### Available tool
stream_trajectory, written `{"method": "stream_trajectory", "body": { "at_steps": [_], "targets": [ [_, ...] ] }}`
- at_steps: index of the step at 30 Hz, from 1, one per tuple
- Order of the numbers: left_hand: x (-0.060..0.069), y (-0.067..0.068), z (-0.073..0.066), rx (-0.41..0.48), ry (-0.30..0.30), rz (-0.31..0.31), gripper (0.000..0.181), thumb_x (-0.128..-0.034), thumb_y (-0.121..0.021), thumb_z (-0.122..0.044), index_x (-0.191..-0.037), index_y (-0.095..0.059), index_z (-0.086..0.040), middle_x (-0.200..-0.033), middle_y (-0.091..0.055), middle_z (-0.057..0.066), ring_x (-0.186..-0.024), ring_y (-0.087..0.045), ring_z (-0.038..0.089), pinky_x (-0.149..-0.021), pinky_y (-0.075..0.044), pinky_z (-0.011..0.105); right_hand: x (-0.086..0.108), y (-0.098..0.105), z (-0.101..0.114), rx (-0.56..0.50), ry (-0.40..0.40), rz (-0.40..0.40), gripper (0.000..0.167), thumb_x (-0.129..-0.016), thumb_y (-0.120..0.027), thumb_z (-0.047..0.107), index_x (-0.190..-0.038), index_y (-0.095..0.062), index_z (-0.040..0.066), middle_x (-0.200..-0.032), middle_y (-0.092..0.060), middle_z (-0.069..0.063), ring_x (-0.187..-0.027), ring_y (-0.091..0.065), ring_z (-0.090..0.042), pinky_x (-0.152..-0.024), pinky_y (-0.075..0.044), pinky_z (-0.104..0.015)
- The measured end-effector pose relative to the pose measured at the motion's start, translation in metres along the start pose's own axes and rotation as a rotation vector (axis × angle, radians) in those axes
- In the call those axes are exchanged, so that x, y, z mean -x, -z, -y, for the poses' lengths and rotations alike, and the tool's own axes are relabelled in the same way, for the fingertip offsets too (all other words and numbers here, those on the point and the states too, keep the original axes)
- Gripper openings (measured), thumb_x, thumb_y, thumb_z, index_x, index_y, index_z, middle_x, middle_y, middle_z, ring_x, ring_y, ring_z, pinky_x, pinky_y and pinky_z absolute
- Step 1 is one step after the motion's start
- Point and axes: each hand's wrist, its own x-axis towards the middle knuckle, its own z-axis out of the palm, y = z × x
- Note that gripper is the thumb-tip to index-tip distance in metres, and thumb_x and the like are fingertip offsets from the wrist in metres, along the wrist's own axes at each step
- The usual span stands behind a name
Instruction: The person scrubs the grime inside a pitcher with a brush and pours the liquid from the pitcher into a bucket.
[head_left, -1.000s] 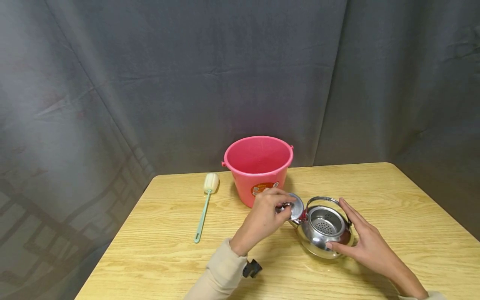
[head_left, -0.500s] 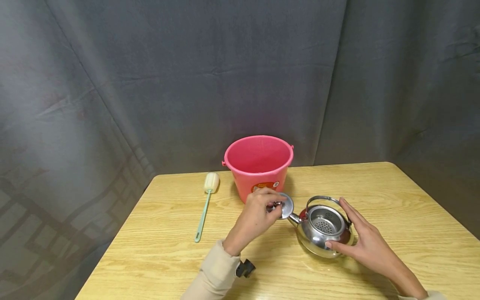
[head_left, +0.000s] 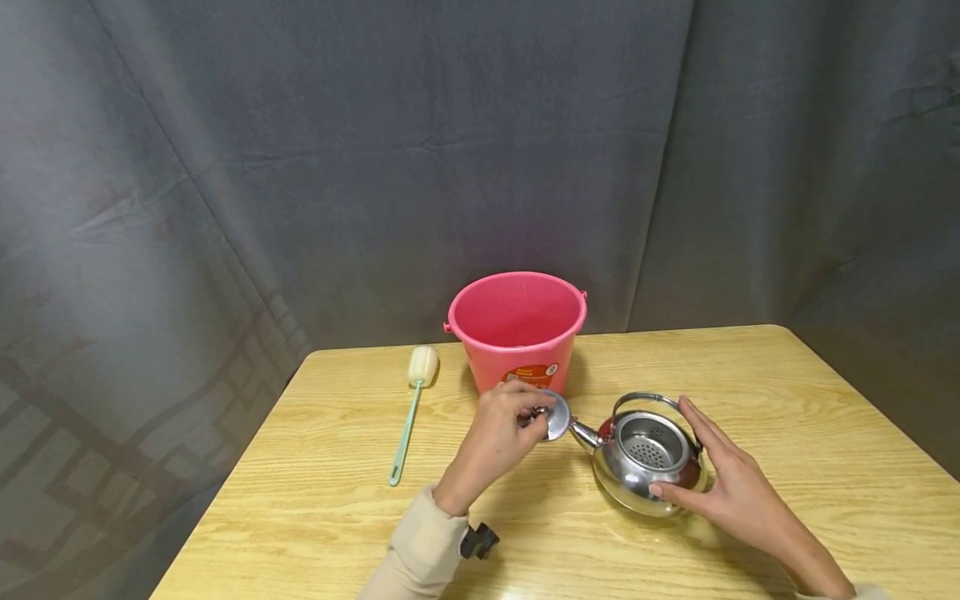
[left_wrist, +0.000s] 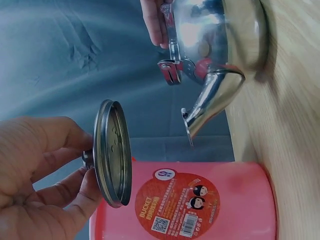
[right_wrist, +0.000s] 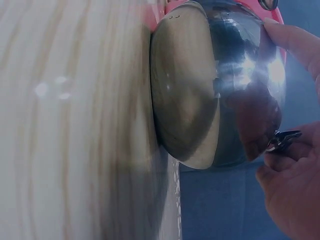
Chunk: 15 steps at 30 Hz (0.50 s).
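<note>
My left hand point(head_left: 489, 433) pinches the knob of a round metal lid point(head_left: 558, 416) and holds it on edge in the air, left of the teapot's spout. In the left wrist view the hollow underside of the lid faces the bucket side. A shiny stainless steel teapot point(head_left: 630, 485) stands upright on the table, uncovered, its perforated strainer point(head_left: 649, 452) showing inside. My right hand point(head_left: 742, 498) grips the teapot from the right, thumb on the body and fingers by the handle's base. The raised handle point(head_left: 647, 395) arches over the opening.
A pink bucket point(head_left: 483, 367) stands at the back of the wooden table point(head_left: 300, 517), behind the lid. Left of it lies a sponge brush point(head_left: 406, 433) with a green handle. Grey cloth point(head_left: 420, 167) hangs behind the table.
My left hand has moved left with the lid, away from over the teapot's spout, which now shows. The right hand and the teapot have stayed in place.
</note>
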Motion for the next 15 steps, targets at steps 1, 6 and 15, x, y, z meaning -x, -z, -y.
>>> {"method": "stream_trajectory", "body": {
  "at_steps": [1, 6, 15],
  "targets": [
    [0.001, 0.0, 0.0, -0.001, 0.003, 0.001, 0.017, -0.0824, -0.069, -0.002, -0.098, -0.076, -0.003, -0.1, -0.068, 0.007, -0.084, -0.058, 0.013, -0.067, -0.048, 0.017, 0.0, 0.0, 0.0, 0.001, -0.001, 0.001, 0.115, -0.068, -0.088, 0.035, -0.156, -0.016, 0.023, -0.156, -0.022, -0.018, -0.129, -0.03, -0.056, -0.094, -0.024, -0.074],
    [0.004, 0.001, 0.004, -0.014, -0.001, 0.003, 0.017, -0.0816, -0.069, -0.001, -0.097, -0.076, -0.003, -0.099, -0.068, 0.008, -0.084, -0.059, 0.014, -0.066, -0.047, 0.017, 0.001, -0.001, 0.0, 0.008, -0.003, 0.005, 0.114, -0.069, -0.087, 0.036, -0.156, -0.015, 0.023, -0.156, -0.022, -0.018, -0.128, -0.031, -0.057, -0.094, -0.025, -0.074],
    [0.012, 0.002, 0.012, -0.033, -0.005, -0.015, 0.018, -0.079, -0.069, 0.001, -0.094, -0.077, -0.003, -0.095, -0.069, 0.007, -0.08, -0.058, 0.013, -0.063, -0.047, 0.018, 0.0, -0.001, 0.001, 0.014, -0.004, -0.003, 0.115, -0.068, -0.087, 0.037, -0.156, -0.015, 0.022, -0.156, -0.022, -0.017, -0.129, -0.031, -0.055, -0.094, -0.025, -0.073]
  ]
}}
